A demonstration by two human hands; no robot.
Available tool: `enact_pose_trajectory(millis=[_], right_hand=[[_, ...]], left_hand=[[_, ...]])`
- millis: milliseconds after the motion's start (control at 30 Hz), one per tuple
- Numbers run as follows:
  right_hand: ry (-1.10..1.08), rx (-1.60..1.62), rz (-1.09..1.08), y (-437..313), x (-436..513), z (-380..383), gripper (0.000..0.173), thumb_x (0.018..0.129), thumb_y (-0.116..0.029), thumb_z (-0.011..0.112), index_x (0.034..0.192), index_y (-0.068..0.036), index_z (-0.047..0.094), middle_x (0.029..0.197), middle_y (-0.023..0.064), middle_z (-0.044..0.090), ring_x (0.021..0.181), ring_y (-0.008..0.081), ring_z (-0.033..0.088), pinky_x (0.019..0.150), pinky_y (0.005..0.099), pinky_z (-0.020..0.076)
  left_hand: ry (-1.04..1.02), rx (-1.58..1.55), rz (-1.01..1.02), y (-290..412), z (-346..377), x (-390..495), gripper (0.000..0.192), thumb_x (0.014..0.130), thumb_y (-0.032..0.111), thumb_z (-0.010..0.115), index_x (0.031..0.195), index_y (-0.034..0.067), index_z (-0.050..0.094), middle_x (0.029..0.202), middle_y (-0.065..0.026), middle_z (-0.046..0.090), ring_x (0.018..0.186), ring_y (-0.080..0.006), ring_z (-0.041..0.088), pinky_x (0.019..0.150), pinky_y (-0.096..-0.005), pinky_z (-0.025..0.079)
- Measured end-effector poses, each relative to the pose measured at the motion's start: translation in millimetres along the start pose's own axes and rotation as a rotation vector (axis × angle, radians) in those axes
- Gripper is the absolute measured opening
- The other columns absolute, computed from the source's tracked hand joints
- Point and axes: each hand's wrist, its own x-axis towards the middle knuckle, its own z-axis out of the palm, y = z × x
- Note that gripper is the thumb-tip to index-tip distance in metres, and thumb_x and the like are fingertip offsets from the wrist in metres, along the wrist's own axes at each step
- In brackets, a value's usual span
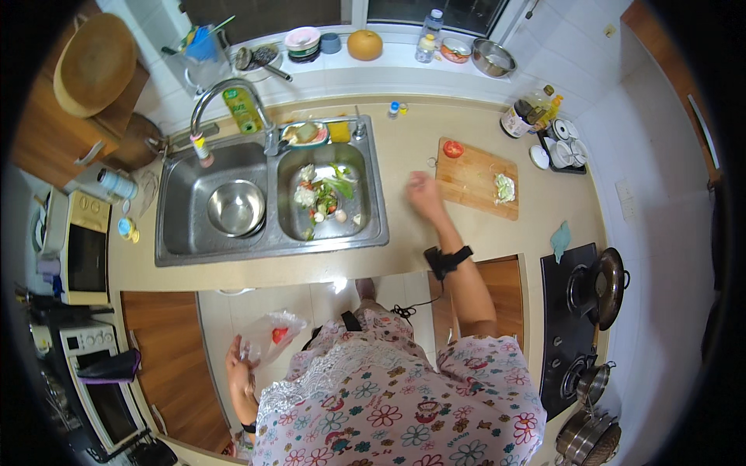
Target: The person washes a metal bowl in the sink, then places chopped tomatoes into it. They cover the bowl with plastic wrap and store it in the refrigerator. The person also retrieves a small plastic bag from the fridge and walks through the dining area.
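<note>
Low at the left, my left hand grips a clear plastic bag with a red piece, possibly tomato, inside it. My right hand is over the counter, just left of a wooden cutting board. Its fingers are curled, and whether they hold anything is hidden. A cut tomato half lies on the board's upper left part. Chopped pale green vegetable is heaped near the board's right edge. A black strap with a small device is around my right wrist.
A double steel sink is to the left, with a metal bowl in one basin and vegetable scraps in the other. Sauce bottles and a seasoning tray stand back right. A gas hob lies right. A cable hangs beside me.
</note>
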Motion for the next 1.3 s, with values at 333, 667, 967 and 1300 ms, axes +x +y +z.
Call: enact_pose_trajectory(millis=[333,667,967,1300], right_hand=[[0.221,-0.46,0.416,130,178,-46,0.073,0.058,-0.043,0.085,0.113,-0.004,0.056,0.115,0.0169,0.062,0.11,0.035,0.058,0.091,0.0472,0.0483],[0.171,-0.533,0.436,143,200,-35,0.076,0.06,-0.039,0.084,0.12,-0.006,0.052,0.114,0.0184,0.061,0.109,0.0342,0.059,0.091,0.0465,0.0463],[0.107,0.067,-0.371,34,114,-29,0.083,0.064,-0.012,0.084,0.135,0.001,0.041,0.113,0.018,0.059,0.105,0.0326,0.058,0.091,0.041,0.0471],[-0.858,0.604,-0.356,-133,-140,33,0.087,0.064,0.003,0.082,0.138,-0.003,0.037,0.123,0.0085,0.053,0.114,0.0177,0.053,0.1,0.0322,0.0463]], left_hand=[[0.215,-0.039,-0.036,7,29,-21,0.082,0.067,-0.015,0.029,0.146,0.006,0.033,0.157,-0.0109,0.027,0.143,-0.0347,0.029,0.103,-0.0572,0.035],[0.311,-0.061,-0.005,26,70,-42,0.081,0.068,-0.013,0.03,0.147,0.005,0.032,0.156,-0.0101,0.028,0.143,-0.0353,0.028,0.108,-0.0559,0.033],[0.232,-0.126,0.041,25,90,-49,0.085,0.066,-0.017,0.028,0.148,0.004,0.031,0.157,-0.0101,0.027,0.144,-0.033,0.028,0.109,-0.0524,0.033],[0.213,-0.03,0.231,-13,77,-91,0.071,0.079,-0.014,0.041,0.148,0.004,0.034,0.154,-0.0118,0.034,0.142,-0.0299,0.032,0.111,-0.0416,0.032]])
